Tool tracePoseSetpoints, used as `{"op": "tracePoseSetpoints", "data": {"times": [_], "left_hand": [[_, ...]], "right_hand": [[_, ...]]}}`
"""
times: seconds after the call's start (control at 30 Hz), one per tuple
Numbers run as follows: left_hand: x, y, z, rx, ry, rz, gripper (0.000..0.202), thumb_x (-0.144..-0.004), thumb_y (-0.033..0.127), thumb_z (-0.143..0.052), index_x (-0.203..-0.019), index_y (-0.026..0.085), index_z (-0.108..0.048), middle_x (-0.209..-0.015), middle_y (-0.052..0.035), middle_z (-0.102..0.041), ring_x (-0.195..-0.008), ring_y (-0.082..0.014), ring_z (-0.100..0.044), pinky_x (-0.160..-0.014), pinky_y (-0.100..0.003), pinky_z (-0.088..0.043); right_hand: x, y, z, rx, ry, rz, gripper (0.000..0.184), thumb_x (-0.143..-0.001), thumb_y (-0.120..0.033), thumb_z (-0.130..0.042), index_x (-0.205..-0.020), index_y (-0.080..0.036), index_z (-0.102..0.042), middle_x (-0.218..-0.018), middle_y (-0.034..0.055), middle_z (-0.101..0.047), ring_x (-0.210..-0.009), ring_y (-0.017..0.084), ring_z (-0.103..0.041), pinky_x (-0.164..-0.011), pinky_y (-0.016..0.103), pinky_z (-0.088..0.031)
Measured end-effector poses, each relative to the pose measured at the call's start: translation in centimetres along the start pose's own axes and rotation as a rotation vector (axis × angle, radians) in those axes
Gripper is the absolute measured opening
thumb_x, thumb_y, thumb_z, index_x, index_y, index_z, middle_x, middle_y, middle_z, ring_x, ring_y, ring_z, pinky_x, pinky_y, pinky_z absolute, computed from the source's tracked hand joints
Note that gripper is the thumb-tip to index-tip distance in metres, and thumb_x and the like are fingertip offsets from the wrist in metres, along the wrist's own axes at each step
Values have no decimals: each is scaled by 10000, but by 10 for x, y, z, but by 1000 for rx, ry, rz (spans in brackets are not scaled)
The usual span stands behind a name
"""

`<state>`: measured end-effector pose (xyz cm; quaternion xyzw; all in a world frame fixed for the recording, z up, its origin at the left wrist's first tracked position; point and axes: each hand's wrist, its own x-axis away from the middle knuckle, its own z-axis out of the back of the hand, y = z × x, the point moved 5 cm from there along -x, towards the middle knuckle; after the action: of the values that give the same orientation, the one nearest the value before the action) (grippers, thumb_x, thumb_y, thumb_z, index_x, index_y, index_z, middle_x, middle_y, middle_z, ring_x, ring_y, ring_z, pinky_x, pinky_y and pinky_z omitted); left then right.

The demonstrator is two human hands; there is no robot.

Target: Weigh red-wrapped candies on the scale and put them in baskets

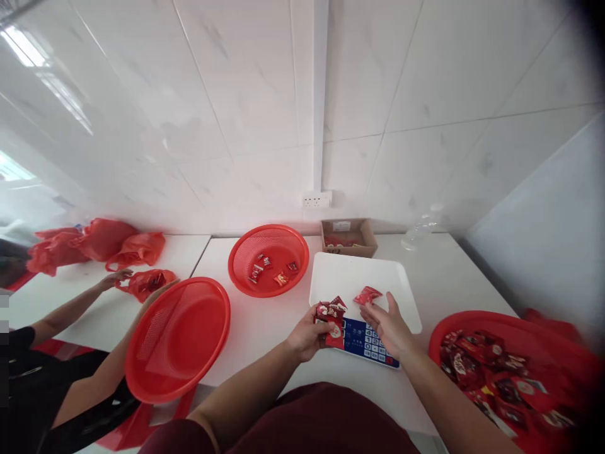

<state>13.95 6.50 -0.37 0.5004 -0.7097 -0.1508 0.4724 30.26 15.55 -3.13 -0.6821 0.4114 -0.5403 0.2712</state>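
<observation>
Packets [334, 310] in red wrappers are gripped by our left hand [305, 331] over the near-left corner of the scale [354, 337] on the bench [253, 321]; our right hand [388, 326] has its grip open, just beside one red packet [367, 294] on the white pan [335, 271].

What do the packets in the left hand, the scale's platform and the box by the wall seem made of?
Packets: probably thin plastic or foil film; glossy, creased, printed. Scale platform: likely smooth plastic, though coated metal is possible; flat, plain white. Box: likely cardboard, by its matte brown walls.
</observation>
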Motion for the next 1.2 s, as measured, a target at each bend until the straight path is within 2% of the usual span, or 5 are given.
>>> {"op": "tracePoseSetpoints", "data": {"times": [0.13,0.27,0.6,0.87,1.2], "left_hand": [[3,-3,7,-84,-24,33,641,-549,216,-778,-1129,252,-506,-1009,-26,-609,-725,-132,-601,-656,-287,-494],[5,-9,8,-179,-75,84,666,-540,223,-785,-1146,239,-508,-928,-19,-614,-673,-120,-577,-637,-292,-480],[-3,-21,17,-97,50,71,591,-534,246,-790,-1069,204,-541,-938,-29,-640,-668,-119,-587,-604,-254,-458],[-5,-26,24,30,77,134,340,-631,97,-714,-878,179,-495,-835,-24,-661,-671,-140,-641,-663,-279,-509],[-8,-34,29,175,63,180,278,-644,9,-670,-791,165,-493,-812,-24,-636,-709,-132,-661,-714,-247,-530]], "right_hand": [[20,10,-19,247,-253,-110,480,-712,-482,-656,-1122,-242,-591,-1050,67,-678,-941,220,-650,-800,370,-542],[42,19,-34,494,-527,-103,421,-729,-561,-603,-960,-218,-677,-952,42,-716,-928,227,-640,-792,371,-506],[30,22,-26,621,-358,-28,384,-670,-558,-615,-808,-201,-653,-776,4,-705,-791,202,-636,-688,310,-462],[41,21,-36,455,-487,-34,341,-685,-520,-644,-837,-216,-677,-833,6,-726,-817,211,-664,-778,357,-501],[37,25,-33,396,-450,-57,332,-678,-541,-651,-788,-231,-699,-835,16,-737,-814,232,-675,-833,435,-517]]}}
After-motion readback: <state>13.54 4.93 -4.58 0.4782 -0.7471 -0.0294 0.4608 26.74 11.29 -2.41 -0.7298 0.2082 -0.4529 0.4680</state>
